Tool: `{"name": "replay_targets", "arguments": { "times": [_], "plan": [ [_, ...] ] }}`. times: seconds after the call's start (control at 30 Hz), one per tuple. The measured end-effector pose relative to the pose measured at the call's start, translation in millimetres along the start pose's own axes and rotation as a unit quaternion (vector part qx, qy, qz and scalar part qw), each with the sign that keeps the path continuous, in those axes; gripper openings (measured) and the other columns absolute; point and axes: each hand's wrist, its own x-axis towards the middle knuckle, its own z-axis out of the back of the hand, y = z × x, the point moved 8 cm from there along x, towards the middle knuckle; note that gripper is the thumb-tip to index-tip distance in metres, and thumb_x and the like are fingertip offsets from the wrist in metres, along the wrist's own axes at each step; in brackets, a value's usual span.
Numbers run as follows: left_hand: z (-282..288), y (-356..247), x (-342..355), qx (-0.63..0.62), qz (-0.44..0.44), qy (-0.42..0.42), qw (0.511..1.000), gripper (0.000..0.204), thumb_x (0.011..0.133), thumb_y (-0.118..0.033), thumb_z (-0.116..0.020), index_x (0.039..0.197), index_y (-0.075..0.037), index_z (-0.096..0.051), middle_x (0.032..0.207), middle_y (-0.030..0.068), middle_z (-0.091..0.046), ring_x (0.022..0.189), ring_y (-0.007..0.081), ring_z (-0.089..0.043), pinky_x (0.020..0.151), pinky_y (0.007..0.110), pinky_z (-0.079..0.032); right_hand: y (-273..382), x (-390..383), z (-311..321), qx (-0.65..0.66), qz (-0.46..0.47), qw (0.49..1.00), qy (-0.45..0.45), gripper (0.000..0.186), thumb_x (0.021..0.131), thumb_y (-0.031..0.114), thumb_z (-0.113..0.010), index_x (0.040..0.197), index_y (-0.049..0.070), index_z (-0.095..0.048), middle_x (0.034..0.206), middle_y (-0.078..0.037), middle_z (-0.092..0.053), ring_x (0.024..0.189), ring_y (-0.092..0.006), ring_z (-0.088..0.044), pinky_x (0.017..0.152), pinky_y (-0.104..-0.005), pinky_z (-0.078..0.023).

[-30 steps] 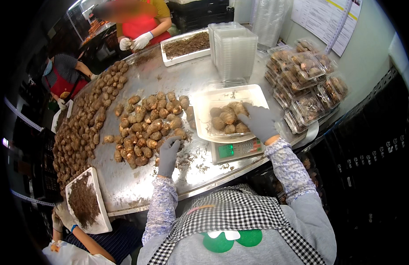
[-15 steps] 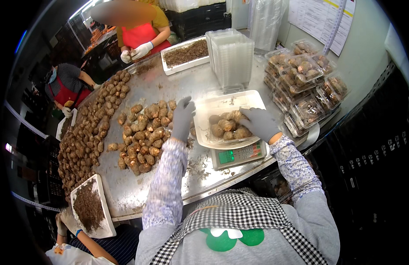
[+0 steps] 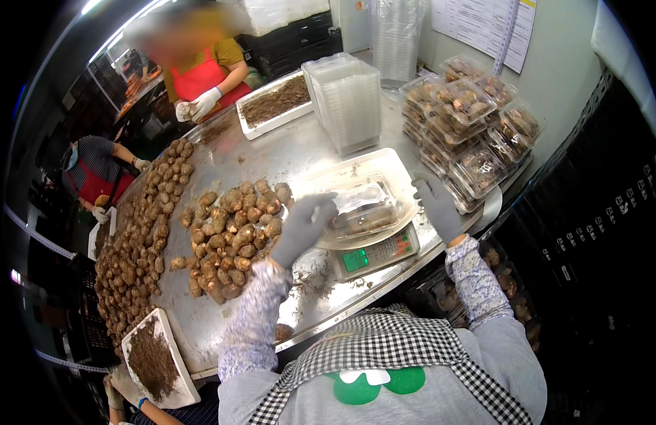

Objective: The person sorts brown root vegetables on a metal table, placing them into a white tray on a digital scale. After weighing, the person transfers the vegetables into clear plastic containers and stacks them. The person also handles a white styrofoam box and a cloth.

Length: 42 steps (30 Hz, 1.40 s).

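Note:
A clear plastic clamshell box point(image 3: 367, 221) with brown taro corms inside sits in a white tray point(image 3: 395, 166) on a green-lit digital scale point(image 3: 381, 255). Its lid lies down over the corms. My left hand point(image 3: 304, 225), in a grey glove, is at the box's left side with fingers partly bent and nothing visible in them. Just off the tray's right rim is my right hand point(image 3: 439, 207), also gloved, its fingers stretched out and holding nothing. Left of my left hand lies a heap of taro corms point(image 3: 232, 234) on the metal table point(image 3: 179, 283).
Stacked empty clear boxes point(image 3: 345, 106) stand behind the tray, and filled boxes point(image 3: 469, 127) are piled at right. Shallow trays of brown debris point(image 3: 277, 100) lie at the back and front left point(image 3: 154, 358). A long taro pile point(image 3: 140, 248) lines the left edge. Co-workers' gloved hands point(image 3: 200, 106) work across the table.
The box was uncovered with corms showing; now its lid is down over them. My left hand moved nearer to the box, while my right hand left the corms and moved right. One corm now shows by the front edge.

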Motion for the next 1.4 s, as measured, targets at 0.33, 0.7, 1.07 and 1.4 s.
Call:
{"name": "replay_targets", "arguments": {
  "times": [0.33, 0.7, 1.07, 1.4],
  "plan": [
    [-20.6, 41.8, -61.4, -0.151, 0.128, -0.141, 0.97, 0.042, 0.097, -0.013, -0.059, 0.135, 0.004, -0.051, 0.124, 0.0186, -0.06, 0.108, 0.0282, -0.064, 0.093, 0.039, -0.053, -20.8, -53.2, -40.9, 0.106, -0.207, 0.969, 0.083, 0.05, 0.098, 0.022, -0.062, 0.141, 0.0, -0.05, 0.103, -0.009, -0.066, 0.079, -0.0151, -0.066, 0.067, -0.029, -0.058],
    [-32.3, 44.1, -50.1, -0.187, 0.05, 0.103, 0.976, 0.027, 0.088, 0.011, -0.051, 0.115, 0.011, -0.057, 0.105, 0.0097, -0.059, 0.088, 0.0171, -0.065, 0.084, 0.029, -0.057, -37.3, -54.9, -50.8, 0.114, -0.087, 0.988, 0.056, 0.023, 0.089, 0.012, -0.064, 0.104, -0.005, -0.065, 0.091, -0.01, -0.064, 0.072, -0.012, -0.063, 0.062, -0.0267, -0.053],
    [-194.3, -109.9, -60.2, -0.334, 0.057, 0.181, 0.923, 0.024, 0.084, -0.002, -0.068, 0.102, -0.003, -0.052, 0.093, 0.0053, -0.055, 0.088, 0.015, -0.056, 0.083, 0.031, -0.052, 21.0, -159.4, 37.7, 0.574, -0.034, 0.804, -0.152, 0.053, 0.102, 0.045, -0.055, 0.137, 0.005, -0.053, 0.13, -0.011, -0.058, 0.127, -0.0247, -0.053, 0.11, -0.0423, -0.044],
    [-249.1, -93.4, -41.8, -0.357, 0.116, 0.302, 0.877, 0.009, 0.098, -0.004, -0.055, 0.106, 0.0, -0.06, 0.089, 0.0064, -0.064, 0.08, 0.0145, -0.063, 0.078, 0.03, -0.054, -66.2, -462.7, 241.9, 0.398, -0.372, 0.781, -0.305, 0.043, 0.098, 0.025, -0.064, 0.13, -0.002, -0.058, 0.121, -0.012, -0.066, 0.109, -0.0234, -0.067, 0.099, -0.0388, -0.056]
  ]
}}
